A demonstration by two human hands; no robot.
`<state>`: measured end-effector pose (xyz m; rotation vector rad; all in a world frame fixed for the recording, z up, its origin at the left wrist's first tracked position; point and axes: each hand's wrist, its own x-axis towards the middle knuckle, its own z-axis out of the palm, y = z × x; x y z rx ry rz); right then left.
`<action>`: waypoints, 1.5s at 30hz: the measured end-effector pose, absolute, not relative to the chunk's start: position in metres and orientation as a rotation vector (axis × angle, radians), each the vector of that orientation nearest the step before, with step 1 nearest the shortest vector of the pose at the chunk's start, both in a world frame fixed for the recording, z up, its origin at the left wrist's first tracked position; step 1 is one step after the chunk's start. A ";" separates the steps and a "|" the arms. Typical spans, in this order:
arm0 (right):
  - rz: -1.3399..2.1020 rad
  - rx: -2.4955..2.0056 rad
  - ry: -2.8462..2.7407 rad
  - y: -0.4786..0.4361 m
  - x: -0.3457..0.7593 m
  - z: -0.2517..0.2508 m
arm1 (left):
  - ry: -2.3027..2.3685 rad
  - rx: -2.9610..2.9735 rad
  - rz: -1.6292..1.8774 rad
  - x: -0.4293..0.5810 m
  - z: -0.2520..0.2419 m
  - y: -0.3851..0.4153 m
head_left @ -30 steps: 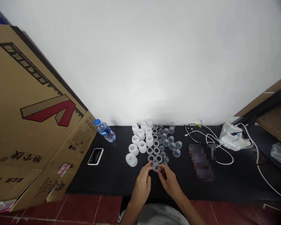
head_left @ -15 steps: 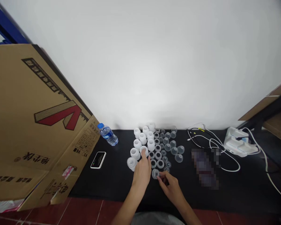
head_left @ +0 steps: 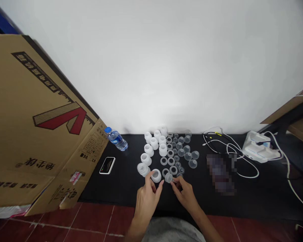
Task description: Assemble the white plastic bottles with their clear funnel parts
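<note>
My left hand (head_left: 147,196) has its thumb and forefinger around a small white open-mouthed bottle (head_left: 156,175) near the front of the group. Pinched in the fingertips of my right hand (head_left: 184,191) is a translucent bottle nipple (head_left: 169,177), seated in a ring as far as I can tell. It is close to the bottle's right side, apart from it. Several more white bottles (head_left: 148,149) stand behind my left hand. One at the front left, a bottle with a clear top (head_left: 143,169), differs from the open ones. To the right lie loose rings (head_left: 173,170), small nipples (head_left: 176,158) and clear domed caps (head_left: 192,163).
A water bottle (head_left: 116,139) and a white-edged device (head_left: 107,165) are at left, beside a large cardboard box (head_left: 47,134). At right are a blurred-out object (head_left: 220,174), white cables (head_left: 252,183) and a white power strip (head_left: 260,148). A white wall rises behind the black table (head_left: 121,188).
My left hand has drawn one white bottle out of the group toward me. My right hand still holds the nipple, now beside that bottle. The view has shifted slightly.
</note>
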<state>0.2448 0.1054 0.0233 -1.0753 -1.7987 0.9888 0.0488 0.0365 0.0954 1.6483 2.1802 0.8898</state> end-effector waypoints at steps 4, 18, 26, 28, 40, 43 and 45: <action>1.036 -1.075 -1.790 0.104 0.246 0.025 | 2.170 1.493 1.043 0.048 0.077 0.033; 1.067 -1.045 -1.865 0.109 0.243 0.024 | 2.057 1.591 1.198 0.036 0.058 0.034; 1.062 -1.086 -1.737 0.107 0.242 0.027 | 2.005 1.677 1.236 0.034 0.055 0.026; 1.099 -1.085 -1.726 0.108 0.244 0.029 | 1.908 1.697 1.295 0.033 0.056 0.026; 1.205 -1.174 -1.454 0.109 0.248 0.035 | 1.614 1.421 1.223 0.027 0.056 0.027; 1.204 -1.195 -1.375 0.109 0.250 0.035 | 1.639 1.301 1.263 0.025 0.048 0.029; 1.200 -1.199 -1.344 0.110 0.251 0.035 | 1.592 1.257 1.303 0.025 0.045 0.032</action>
